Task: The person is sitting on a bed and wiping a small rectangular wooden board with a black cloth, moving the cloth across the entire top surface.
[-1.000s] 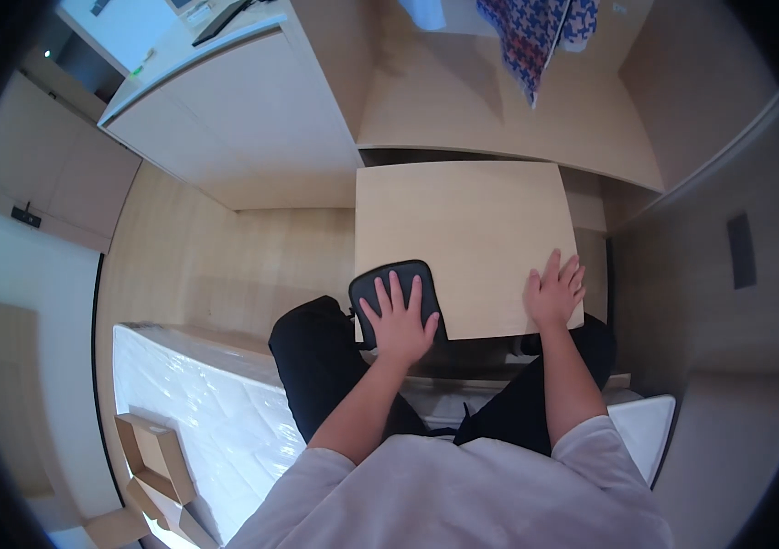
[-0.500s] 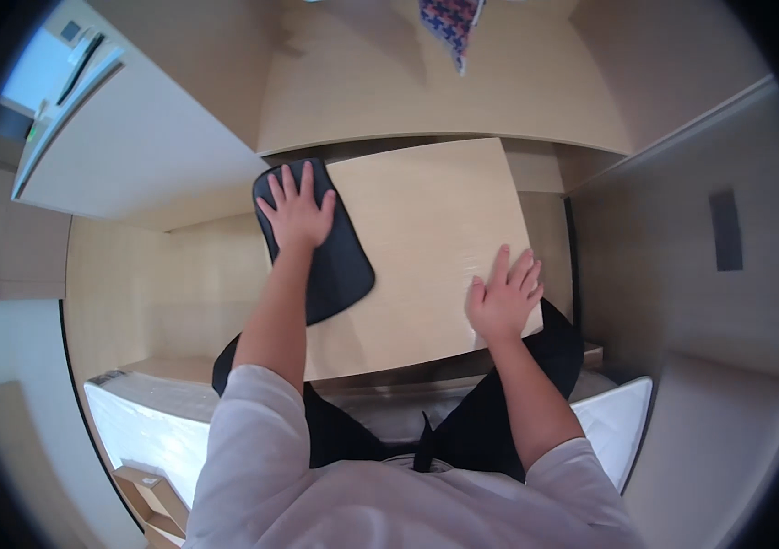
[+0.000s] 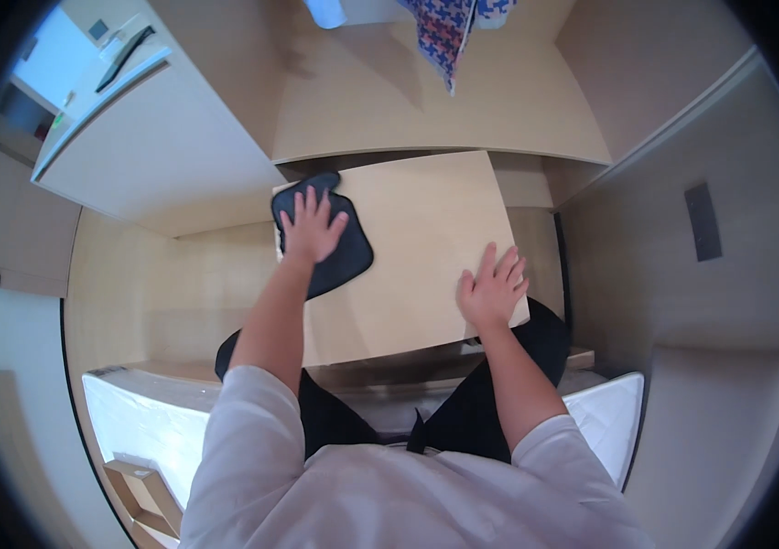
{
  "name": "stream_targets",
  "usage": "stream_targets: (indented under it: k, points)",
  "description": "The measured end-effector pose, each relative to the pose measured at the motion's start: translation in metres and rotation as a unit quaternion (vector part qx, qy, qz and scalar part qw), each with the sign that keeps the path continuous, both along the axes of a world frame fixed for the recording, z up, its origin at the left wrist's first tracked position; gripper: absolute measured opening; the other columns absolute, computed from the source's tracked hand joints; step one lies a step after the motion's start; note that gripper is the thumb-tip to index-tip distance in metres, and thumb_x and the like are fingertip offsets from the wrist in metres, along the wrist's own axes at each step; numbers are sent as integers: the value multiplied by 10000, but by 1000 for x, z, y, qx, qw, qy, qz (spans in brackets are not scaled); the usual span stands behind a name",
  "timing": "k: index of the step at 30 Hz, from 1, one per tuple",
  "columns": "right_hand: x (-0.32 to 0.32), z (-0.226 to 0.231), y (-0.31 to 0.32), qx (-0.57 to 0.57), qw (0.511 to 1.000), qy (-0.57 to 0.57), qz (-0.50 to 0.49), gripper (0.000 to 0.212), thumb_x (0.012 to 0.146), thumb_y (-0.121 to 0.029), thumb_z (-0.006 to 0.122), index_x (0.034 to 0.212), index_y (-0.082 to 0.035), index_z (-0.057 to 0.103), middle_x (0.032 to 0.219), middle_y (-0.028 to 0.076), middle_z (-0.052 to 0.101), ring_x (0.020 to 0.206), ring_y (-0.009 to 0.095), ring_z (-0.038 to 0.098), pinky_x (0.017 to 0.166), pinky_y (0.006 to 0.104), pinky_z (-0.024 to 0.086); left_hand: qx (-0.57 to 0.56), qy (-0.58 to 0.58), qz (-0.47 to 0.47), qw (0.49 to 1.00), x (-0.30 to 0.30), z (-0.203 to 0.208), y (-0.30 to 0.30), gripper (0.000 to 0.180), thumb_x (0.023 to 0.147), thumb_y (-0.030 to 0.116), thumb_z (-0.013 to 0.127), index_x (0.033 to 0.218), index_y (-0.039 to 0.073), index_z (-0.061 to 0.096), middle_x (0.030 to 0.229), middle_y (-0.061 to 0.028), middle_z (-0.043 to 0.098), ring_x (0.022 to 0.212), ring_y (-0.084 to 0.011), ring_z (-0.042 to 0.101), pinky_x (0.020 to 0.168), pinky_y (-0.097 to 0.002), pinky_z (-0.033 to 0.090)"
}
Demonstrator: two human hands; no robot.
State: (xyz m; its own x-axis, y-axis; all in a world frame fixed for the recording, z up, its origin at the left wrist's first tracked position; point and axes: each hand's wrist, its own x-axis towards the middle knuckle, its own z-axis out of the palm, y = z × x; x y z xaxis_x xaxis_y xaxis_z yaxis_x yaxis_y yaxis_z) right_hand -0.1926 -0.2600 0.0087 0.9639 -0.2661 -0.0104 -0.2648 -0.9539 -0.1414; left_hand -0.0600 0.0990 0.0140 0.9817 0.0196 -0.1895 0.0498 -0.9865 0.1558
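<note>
A light wooden panel (image 3: 421,247) lies in front of me, close over my knees. On its left part rests a flat black pad (image 3: 344,261) with rounded corners, its far end bunched up. My left hand (image 3: 313,235) lies on the pad, fingers stretched and spread, palm down. My right hand (image 3: 492,291) rests flat near the panel's right edge, fingers apart, holding nothing.
Beyond the panel is a wooden cabinet compartment (image 3: 353,123) with a patterned cloth (image 3: 444,46) hanging in it. A counter with a pale side (image 3: 161,151) stands at the far left. Near me are a white mattress (image 3: 147,425), an open cardboard box (image 3: 147,494) and, at right, a grey wall (image 3: 646,247).
The pad's far end has bunched up under my left hand, which has come a little nearer and right. My right hand stays flat on the panel. The view has shifted slightly.
</note>
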Motion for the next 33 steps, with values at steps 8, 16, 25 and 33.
stream_targets:
  k: [8, 16, 25, 33]
  points:
    - [0, -1, -9, 14, 1000, 4, -15, 828, 1027, -520, 560, 1736, -178, 307, 1803, 272, 150, 1647, 510, 143, 1286, 704, 135, -13, -67, -82, 994, -204, 11, -76, 828, 1028, 571, 579, 1720, 174, 358, 1816, -184, 211, 1670, -459, 152, 1268, -764, 137]
    - [-1, -1, -4, 27, 999, 2, -19, 825, 1021, -508, 563, 1732, -171, 314, 1799, 269, 172, 1650, 502, 145, 1295, 685, 121, -5, -72, 7, 997, -222, 20, -73, 879, 965, 618, 675, 1723, 299, 366, 1816, -178, 203, 1665, -469, 147, 1237, -816, 105]
    - [-2, -2, 0, 6, 1000, -7, -13, 845, 987, -489, 609, 1714, -146, 347, 1779, 299, 202, 1632, 532, 174, 1266, 723, 165, 46, -98, 188, 976, -36, -12, -9, 851, 1024, 676, 548, 1740, 282, 309, 1815, -194, 205, 1647, -481, 206, 1209, -743, 311]
    - [-5, -3, -5, 3, 999, -35, 7, 861, 952, -475, 655, 1685, -105, 396, 1735, 352, 254, 1585, 590, 227, 1218, 772, 215, -18, -103, 368, 924, 77, -15, 25, 589, 1075, 619, 498, 1313, 92, 610, 1293, -256, 713, 1163, -461, 726, 980, -566, 582]
